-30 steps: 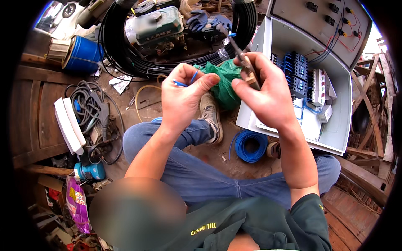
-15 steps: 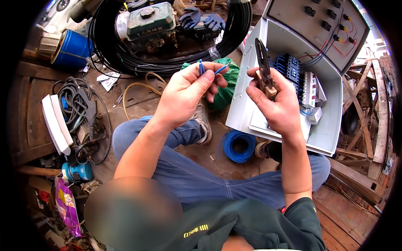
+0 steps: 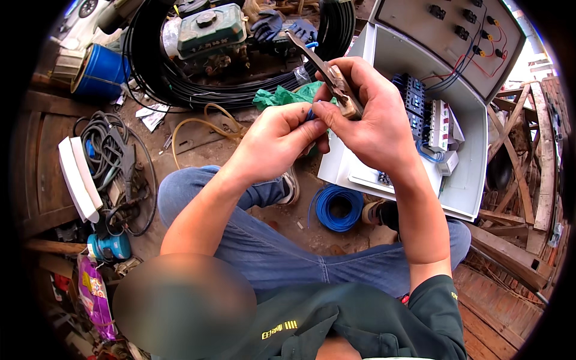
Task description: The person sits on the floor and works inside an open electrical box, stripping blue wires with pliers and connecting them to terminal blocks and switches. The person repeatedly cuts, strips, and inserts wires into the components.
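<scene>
My left hand (image 3: 270,141) pinches a piece of blue wire (image 3: 311,114), mostly hidden by the fingers. Touching it at the fingertips is my right hand (image 3: 378,120), closed around pliers (image 3: 318,63) whose dark jaws point up and to the left. A short blue wire end (image 3: 312,44) shows beside the jaws. Both hands are above my bent knees, left of an open grey electrical box (image 3: 354,157). Inside the box are contactors (image 3: 414,90) and a row of white breakers (image 3: 440,126). A coil of blue wire (image 3: 336,225) lies on the ground below the hands.
A large black cable coil (image 3: 192,90) surrounds a green engine (image 3: 211,30), with work gloves (image 3: 268,25) beside it. Green plastic (image 3: 282,97) lies behind my hands. At left are a blue bucket (image 3: 103,71) and tangled cables (image 3: 105,141). Wooden frames (image 3: 543,162) stand at right.
My right hand has moved left with the pliers and now meets my left hand. The pliers have tilted leftward. The left hand has shifted slightly right and down, covering more of the wire.
</scene>
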Motion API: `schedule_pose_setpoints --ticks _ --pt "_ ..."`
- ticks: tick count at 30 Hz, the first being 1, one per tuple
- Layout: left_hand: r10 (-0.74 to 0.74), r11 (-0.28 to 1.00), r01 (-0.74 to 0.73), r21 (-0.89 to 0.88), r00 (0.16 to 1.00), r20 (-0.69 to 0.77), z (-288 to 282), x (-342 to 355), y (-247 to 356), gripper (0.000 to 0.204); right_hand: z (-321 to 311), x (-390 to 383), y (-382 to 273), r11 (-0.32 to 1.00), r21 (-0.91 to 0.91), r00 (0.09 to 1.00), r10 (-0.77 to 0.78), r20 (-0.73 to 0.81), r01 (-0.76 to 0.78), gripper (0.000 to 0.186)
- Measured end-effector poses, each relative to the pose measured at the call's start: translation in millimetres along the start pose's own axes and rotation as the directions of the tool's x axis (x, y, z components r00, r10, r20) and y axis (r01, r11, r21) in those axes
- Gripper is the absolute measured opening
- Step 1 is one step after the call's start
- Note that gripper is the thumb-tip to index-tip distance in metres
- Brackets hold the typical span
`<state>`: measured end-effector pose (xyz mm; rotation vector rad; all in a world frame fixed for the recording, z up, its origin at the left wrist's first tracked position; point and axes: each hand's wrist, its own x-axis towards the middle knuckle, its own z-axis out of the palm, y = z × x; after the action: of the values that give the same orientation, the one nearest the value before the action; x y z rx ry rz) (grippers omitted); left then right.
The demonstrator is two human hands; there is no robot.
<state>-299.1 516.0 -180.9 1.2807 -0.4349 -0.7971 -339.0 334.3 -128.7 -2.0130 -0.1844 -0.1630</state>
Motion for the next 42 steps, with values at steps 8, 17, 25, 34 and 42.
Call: schedule_pose_setpoints --ticks 8,17,25,34,42 --pt "-0.032 0.959 0.029 -0.283 0.999 -0.005 -4.8 1.4 -4.2 0.018 0.9 -4.3 7.0 0.995 0.090 0.994 0.044 -0.104 -0.035 0.034" --pt "0.275 0.936 -0.194 0.294 0.925 -0.264 6.5 5.9 -10.4 0.018 2.6 -0.8 7.2 0.995 0.028 0.987 0.101 -0.127 -0.098 0.034" --pt "0.681 0.400 -0.433 0.808 0.731 0.055 5.2 3.8 -12.1 0.019 -20.4 9.0 6.8 0.791 0.428 0.891 0.444 0.092 -0.438 0.039" --pt "0.762 0.550 -0.585 0.595 0.644 -0.071 8.8 8.9 -23.3 0.016 -32.1 12.3 20.2 0.578 0.624 0.834 0.496 0.244 -0.526 0.040" --pt "0.169 0.966 -0.200 -0.167 0.969 -0.182 13.2 2.9 -14.5 0.014 -16.9 -1.7 4.8 0.907 0.344 0.964 0.265 -0.019 -0.242 0.032"
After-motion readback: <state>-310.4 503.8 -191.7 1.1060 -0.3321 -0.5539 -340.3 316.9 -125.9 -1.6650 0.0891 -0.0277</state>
